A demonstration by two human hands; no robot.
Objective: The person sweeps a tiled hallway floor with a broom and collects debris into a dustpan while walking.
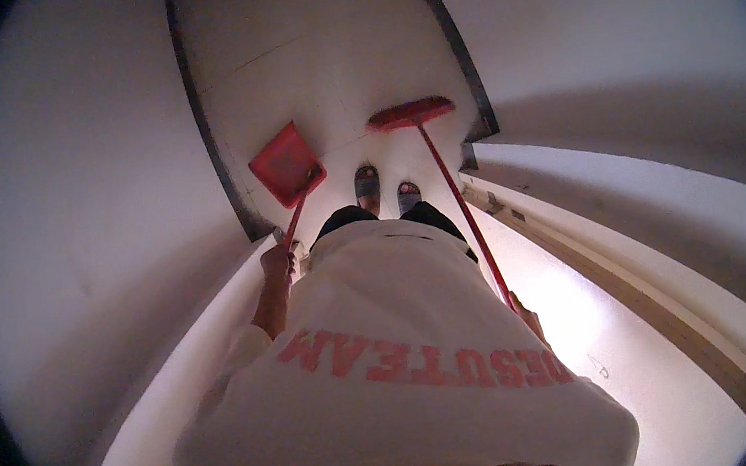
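On my left side, my left hand grips the handle of a red long-handled dustpan. Its pan is down near the floor, ahead and left of my feet. A red push-style broom has its head out to the front right, close to the dark baseboard. The broom's red stick slants back along my right side to my right hand, which is closed around its upper part. My shirt partly hides that hand. Pan and broom head are apart, with a stretch of floor between them.
Pale floor runs ahead between two plain walls, a left wall and a right wall, both with dark baseboards. A door frame with metal hardware stands at my right. My feet wear open-toed sandals.
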